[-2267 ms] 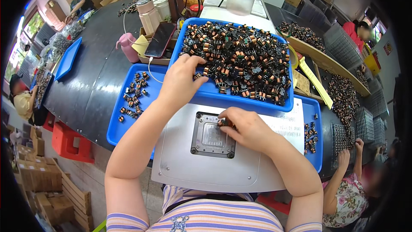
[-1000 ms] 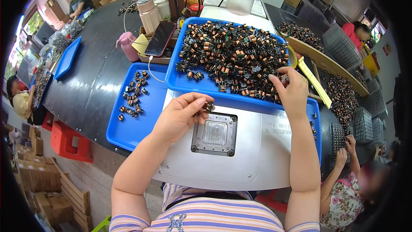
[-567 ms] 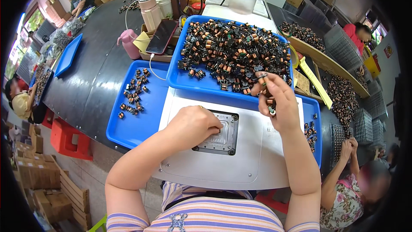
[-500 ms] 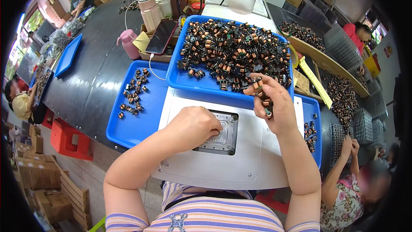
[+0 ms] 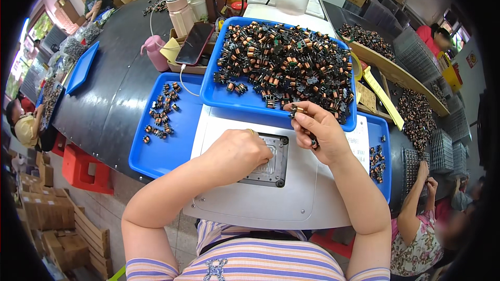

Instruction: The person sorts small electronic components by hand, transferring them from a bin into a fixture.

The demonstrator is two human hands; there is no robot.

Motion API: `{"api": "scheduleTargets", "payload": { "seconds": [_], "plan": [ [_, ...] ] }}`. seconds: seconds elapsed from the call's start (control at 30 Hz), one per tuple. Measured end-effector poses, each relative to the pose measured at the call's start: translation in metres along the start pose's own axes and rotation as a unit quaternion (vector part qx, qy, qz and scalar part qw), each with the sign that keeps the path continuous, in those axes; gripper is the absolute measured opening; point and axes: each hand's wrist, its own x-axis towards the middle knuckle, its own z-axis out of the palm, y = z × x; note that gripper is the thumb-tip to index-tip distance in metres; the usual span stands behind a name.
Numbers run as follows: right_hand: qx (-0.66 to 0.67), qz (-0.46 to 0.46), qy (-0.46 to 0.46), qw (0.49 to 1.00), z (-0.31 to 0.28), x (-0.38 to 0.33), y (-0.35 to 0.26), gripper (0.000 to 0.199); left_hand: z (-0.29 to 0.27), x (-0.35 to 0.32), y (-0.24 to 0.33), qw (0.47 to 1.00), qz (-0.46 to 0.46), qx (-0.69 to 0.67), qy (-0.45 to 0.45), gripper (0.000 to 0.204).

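Note:
My right hand (image 5: 324, 134) is closed on copper-wound coils with black bases. One coil (image 5: 297, 111) shows between thumb and fingertips, and a dark part of another shows lower, by the curled fingers. My left hand (image 5: 240, 152) rests with curled fingers at the left side of a square metal fixture (image 5: 280, 169) set into a silver machine top (image 5: 271, 204). Its fingertips are turned down and hidden, so whatever they may pinch cannot be seen. Just beyond the hands, a blue tray (image 5: 208, 86) holds a heap of similar coils (image 5: 286, 62).
A lower blue tray (image 5: 177, 151) with a few coils lies left, and more coils (image 5: 376, 164) lie right. A phone (image 5: 195, 44) with a cable, a pink bottle (image 5: 155, 52) and a yellow strip (image 5: 383, 99) flank the heap. Co-workers sit around the dark table (image 5: 114, 93).
My right hand has drawn back from the heap, down and left toward the fixture, with coils in it. My left hand has barely shifted.

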Motion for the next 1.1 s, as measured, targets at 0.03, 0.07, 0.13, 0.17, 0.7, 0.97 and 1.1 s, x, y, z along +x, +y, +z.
{"api": "scheduleTargets", "payload": {
  "seconds": [0.03,0.07,0.13,0.17,0.7,0.97,1.1],
  "plan": [
    [0.009,-0.006,-0.002,1.0,0.0,0.0,0.0,0.025,0.0,0.001,0.0,1.0,0.001,0.0,0.0,0.009],
    [0.009,-0.006,-0.002,1.0,0.0,0.0,0.0,0.025,-0.001,0.002,-0.001,1.0,-0.001,-0.016,-0.002,0.009],
    [0.019,-0.001,0.003,1.0,0.002,-0.001,-0.001,0.025,-0.001,0.002,-0.003,1.0,-0.003,-0.031,-0.004,0.009],
    [0.019,-0.001,0.002,1.0,0.002,-0.001,0.0,0.025,0.0,0.002,-0.004,1.0,-0.001,-0.029,0.0,0.009],
    [-0.596,-0.292,-0.1,0.741,0.012,-0.004,0.028,0.022,-0.021,-0.02,-0.007,0.976,-0.048,-0.074,0.2,0.016],
    [-0.614,-0.311,-0.16,0.708,0.016,-0.001,0.031,0.019,-0.037,-0.018,-0.039,0.94,-0.217,0.172,0.199,0.024],
    [-0.633,-0.316,-0.156,0.689,0.017,-0.004,0.033,0.019,-0.02,0.015,-0.053,0.945,-0.179,0.213,0.17,0.022]
  ]
}}
